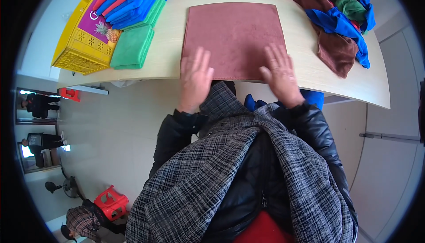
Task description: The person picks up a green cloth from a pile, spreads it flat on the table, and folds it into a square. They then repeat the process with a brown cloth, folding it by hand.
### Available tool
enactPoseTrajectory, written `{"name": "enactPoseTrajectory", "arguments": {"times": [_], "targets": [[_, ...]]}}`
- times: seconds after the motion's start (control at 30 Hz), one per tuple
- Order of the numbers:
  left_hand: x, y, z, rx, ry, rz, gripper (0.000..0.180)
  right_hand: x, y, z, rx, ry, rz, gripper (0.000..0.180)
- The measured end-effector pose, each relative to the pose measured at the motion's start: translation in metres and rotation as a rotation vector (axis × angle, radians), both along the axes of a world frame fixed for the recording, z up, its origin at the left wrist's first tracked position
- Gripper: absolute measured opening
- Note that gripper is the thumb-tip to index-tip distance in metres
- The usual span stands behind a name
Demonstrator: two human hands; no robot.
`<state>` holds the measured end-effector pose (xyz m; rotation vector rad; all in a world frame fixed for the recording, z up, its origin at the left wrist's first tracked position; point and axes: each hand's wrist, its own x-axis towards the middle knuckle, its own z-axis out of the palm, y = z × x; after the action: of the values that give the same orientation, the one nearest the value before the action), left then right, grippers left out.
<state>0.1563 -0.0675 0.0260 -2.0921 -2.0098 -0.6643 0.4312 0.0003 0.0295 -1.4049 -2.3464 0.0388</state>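
A reddish-brown cloth (232,39) lies flat in a rough square on the table in front of me, its lower edge along the table's near edge. My left hand (195,80) is at its near left corner, palm down with the fingers stretched out over the cloth. At the near right corner is my right hand (282,73), its fingers also extended and slightly spread over the cloth's edge. Neither hand grips anything. Whether the palms press on the cloth or hover just over it, I cannot tell.
On the pale table (168,61), a yellow crate (82,52) stands at the left beside folded green cloths (133,46) and stacked blue and red cloths (137,1). Loose brown, blue and green cloths (338,23) are heaped at the far right. A red stool (110,203) and people are behind, lower left.
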Motion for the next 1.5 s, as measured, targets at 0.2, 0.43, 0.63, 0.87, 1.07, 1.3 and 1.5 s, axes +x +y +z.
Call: {"name": "enactPoseTrajectory", "arguments": {"times": [0.2, 0.43, 0.63, 0.87, 1.07, 1.3, 1.5], "targets": [[0.017, -0.003, -0.007, -0.086, -0.009, -0.277, 0.061, -0.021, -0.004, -0.012, -0.036, -0.128, 0.229, 0.073], [-0.04, -0.012, -0.015, -0.002, 0.019, -0.162, 0.071, 0.024, 0.008, -0.002, -0.041, -0.131, 0.214, 0.086], [-0.068, -0.021, -0.007, 0.014, -0.053, -0.142, 0.053, 0.028, 0.006, -0.003, -0.057, -0.129, 0.206, 0.093], [-0.07, -0.031, 0.001, 0.099, -0.161, -0.169, 0.03, 0.036, -0.002, -0.004, -0.075, -0.047, 0.259, 0.08], [-0.074, -0.05, 0.021, 0.042, -0.294, -0.272, 0.019, 0.055, -0.016, 0.011, -0.063, 0.059, 0.349, 0.052], [-0.088, -0.023, 0.065, -0.119, -0.733, -0.183, 0.012, 0.068, 0.036, 0.07, -0.782, 0.262, 0.287, 0.021], [-0.117, 0.113, 0.025, -0.056, -0.907, -0.115, 0.017, 0.04, 0.167, 0.048, -0.699, 0.402, 0.299, 0.027]]}}
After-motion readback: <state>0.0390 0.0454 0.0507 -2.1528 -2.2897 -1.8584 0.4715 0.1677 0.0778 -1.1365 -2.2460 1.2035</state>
